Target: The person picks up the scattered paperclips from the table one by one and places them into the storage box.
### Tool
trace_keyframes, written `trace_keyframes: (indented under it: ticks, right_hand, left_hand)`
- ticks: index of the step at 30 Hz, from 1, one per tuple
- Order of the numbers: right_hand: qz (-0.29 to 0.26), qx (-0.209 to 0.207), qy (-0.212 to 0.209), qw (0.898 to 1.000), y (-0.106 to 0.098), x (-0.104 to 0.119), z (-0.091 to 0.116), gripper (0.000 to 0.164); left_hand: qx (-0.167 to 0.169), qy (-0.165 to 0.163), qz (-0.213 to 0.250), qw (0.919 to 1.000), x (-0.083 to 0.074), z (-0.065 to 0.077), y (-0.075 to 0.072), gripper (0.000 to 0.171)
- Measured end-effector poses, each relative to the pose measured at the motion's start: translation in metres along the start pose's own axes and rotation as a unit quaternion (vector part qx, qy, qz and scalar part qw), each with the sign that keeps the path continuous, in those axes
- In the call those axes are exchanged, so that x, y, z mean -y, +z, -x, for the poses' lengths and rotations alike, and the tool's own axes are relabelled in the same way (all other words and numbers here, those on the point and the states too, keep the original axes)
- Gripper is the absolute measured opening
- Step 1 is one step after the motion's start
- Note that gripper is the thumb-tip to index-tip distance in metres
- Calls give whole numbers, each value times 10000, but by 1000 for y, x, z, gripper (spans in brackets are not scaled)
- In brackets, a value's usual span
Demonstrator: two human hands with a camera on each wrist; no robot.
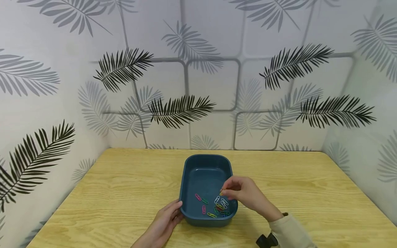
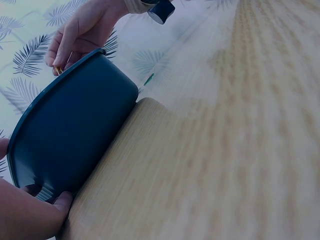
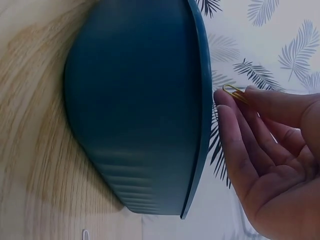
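A deep blue plastic bin [image 1: 207, 222] stands on the table, with several coloured paper clips [image 1: 212, 215] lying in its near part. My left hand [image 1: 165, 220] grips the bin's near left side, one digit at the rim and others low against the wall, as the left wrist view shows. Over the bin's right rim, my right hand [image 1: 245, 193] pinches a yellow paper clip [image 3: 234, 93] between thumb and fingertips. Pink, green, white and yellow clips are spread over the bin floor, the densest group toward the near right corner.
The wood-grain table [image 1: 130, 186] runs back to a wall [image 1: 211, 131] with a leaf pattern. In the right wrist view a pale paper clip [image 3: 85, 234] lies on the table beside the bin. A green clip [image 2: 149, 79] shows past the bin's corner.
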State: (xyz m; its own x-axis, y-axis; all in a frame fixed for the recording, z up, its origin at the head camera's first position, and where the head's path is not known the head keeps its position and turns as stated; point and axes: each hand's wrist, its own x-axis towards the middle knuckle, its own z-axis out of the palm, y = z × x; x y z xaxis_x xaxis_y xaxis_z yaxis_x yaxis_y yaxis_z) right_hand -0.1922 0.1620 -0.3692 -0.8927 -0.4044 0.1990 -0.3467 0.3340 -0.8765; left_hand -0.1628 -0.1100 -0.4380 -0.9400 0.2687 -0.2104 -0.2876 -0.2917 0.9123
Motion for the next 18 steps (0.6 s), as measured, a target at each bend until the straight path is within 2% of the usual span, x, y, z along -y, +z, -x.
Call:
trace_keyframes:
  ticks: [9,18]
  right_hand:
    - [21,122,-62,9999,3,1,1,6]
    - [-90,158,-27,9998,2,1,1,13]
  left_hand:
    - [72,67,18,10000,0,0,0,64]
    - [10,17,-14,10000,0,1,1,67]
